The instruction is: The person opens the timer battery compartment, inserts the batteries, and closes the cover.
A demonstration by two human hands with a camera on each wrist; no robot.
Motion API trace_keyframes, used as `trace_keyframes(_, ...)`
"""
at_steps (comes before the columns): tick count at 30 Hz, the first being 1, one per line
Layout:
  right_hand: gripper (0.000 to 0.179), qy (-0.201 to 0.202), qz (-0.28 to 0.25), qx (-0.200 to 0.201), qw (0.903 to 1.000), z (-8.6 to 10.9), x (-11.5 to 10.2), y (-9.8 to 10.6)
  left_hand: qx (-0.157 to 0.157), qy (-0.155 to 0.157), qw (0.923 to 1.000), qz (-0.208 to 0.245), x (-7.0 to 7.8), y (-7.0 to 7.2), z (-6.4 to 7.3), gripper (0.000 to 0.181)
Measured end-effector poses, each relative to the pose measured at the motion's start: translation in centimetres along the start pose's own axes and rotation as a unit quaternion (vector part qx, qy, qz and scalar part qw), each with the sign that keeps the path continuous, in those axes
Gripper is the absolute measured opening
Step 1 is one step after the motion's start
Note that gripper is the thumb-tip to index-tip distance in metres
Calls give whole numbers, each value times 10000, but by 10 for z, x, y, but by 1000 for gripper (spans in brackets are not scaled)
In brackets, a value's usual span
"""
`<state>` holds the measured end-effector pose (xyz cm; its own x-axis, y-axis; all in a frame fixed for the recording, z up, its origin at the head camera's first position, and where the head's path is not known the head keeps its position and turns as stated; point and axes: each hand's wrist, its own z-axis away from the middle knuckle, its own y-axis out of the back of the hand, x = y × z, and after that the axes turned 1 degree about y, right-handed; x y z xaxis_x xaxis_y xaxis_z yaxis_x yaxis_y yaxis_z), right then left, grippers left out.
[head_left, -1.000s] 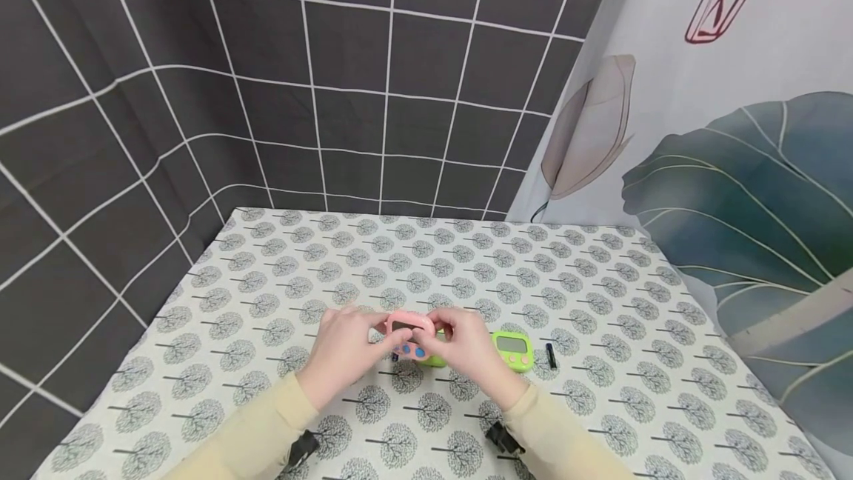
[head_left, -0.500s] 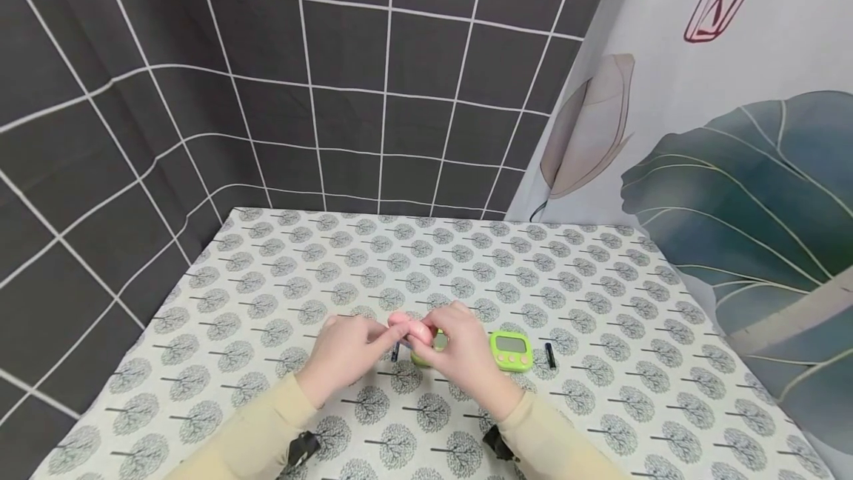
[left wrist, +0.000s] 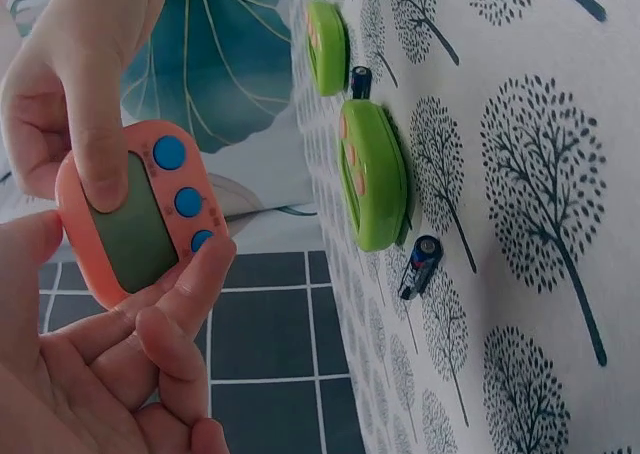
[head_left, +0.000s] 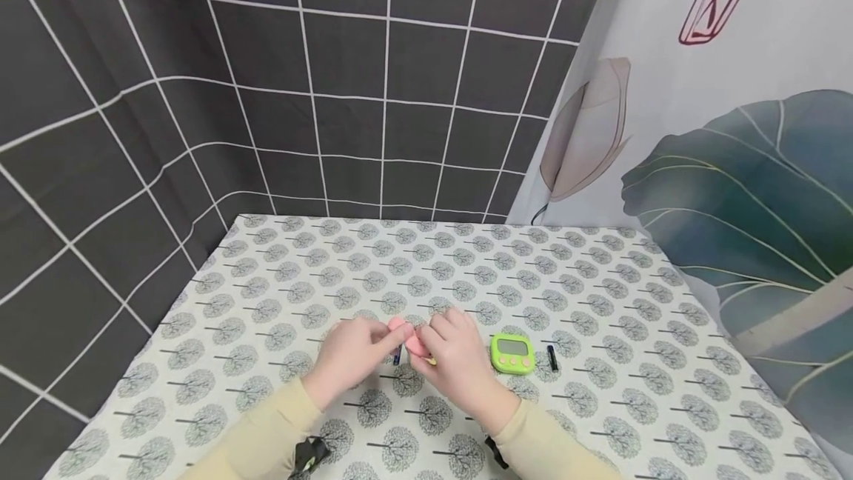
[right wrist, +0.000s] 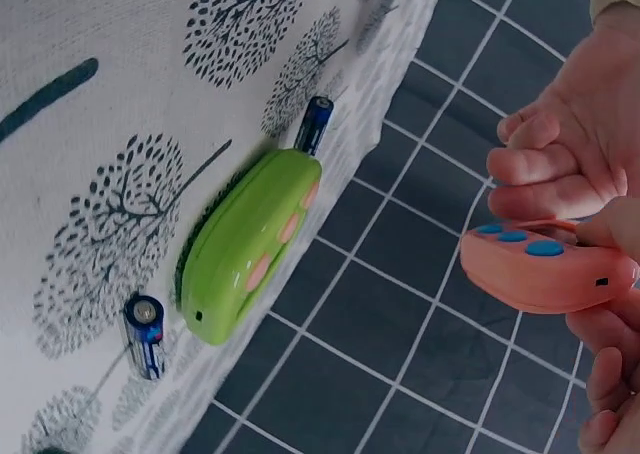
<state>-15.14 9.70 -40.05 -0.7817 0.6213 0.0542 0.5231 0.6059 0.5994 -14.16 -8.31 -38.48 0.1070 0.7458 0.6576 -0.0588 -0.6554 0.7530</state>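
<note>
Fingers of the left hand and right hand are closed on the pink timer, which is held up between them, clear of the worktop. Its upper edge and the lower corner beside the blue buttons are pinched by the left; its screen is covered in part by the right thumb. What matters most, it is judged, is how the timer is turned: it is stood on edge, the buttons low, the screen's long side running from hand to hand, so neither hand is nearer. Below them, a left battery is seen under the timer, then a green timer mostly hidden by the right hand in the head view, with a middle battery just beside it. Farther right, a second green timer and a right battery are laid side by side, apart. At the far side, the worktop is backed by a dark gridded cloth.
</note>
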Motion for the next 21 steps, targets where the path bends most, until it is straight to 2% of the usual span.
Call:
trace_keyframes(5,19,394,301,197,9986,1,0,2,-150,95,9997,162,2,-4,0,54)
trace_keyframes(10,19,449,287,191,9984,2,-2,4,-186,212,9994,187,4,-8,1,54)
trace_keyframes(14,19,466,283,187,9983,3,-3,4,-242,169,9995,138,5,-9,0,58)
trace_keyframes(21,21,531,232,131,9982,6,-5,6,-345,159,9982,460,5,-8,-1,51)
